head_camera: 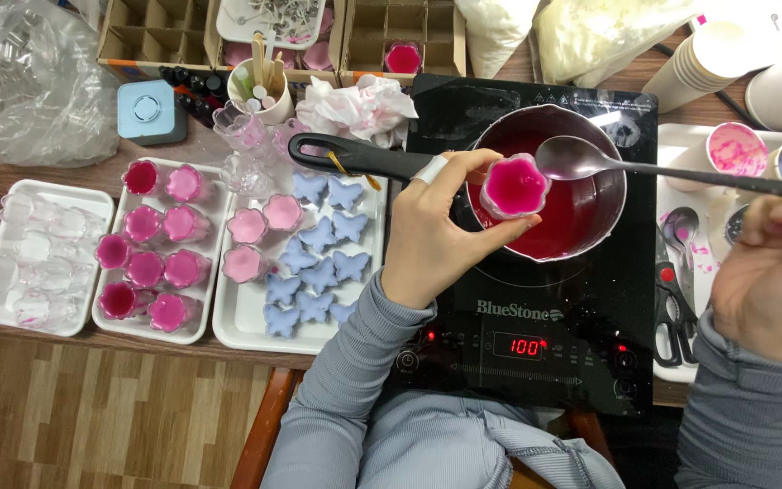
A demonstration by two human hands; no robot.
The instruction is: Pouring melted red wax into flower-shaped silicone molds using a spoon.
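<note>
Wooden desk planks are showing around the black induction cooker (536,353), which is sitting at the near edge. My left hand (432,240) is pinching a small flower-shaped cup (515,186) of pink liquid over the metal pot (549,186) on the cooker. My right hand (771,272) is closing around the handle of a long spoon (581,158), its bowl hovering just beside the cup (above the pot's red liquid). White trays (237,317) are lying toward the left edge, carrying pink cups and blue butterfly shapes (319,263). Cardboard dividers (138,32) are standing along the far edge.
</note>
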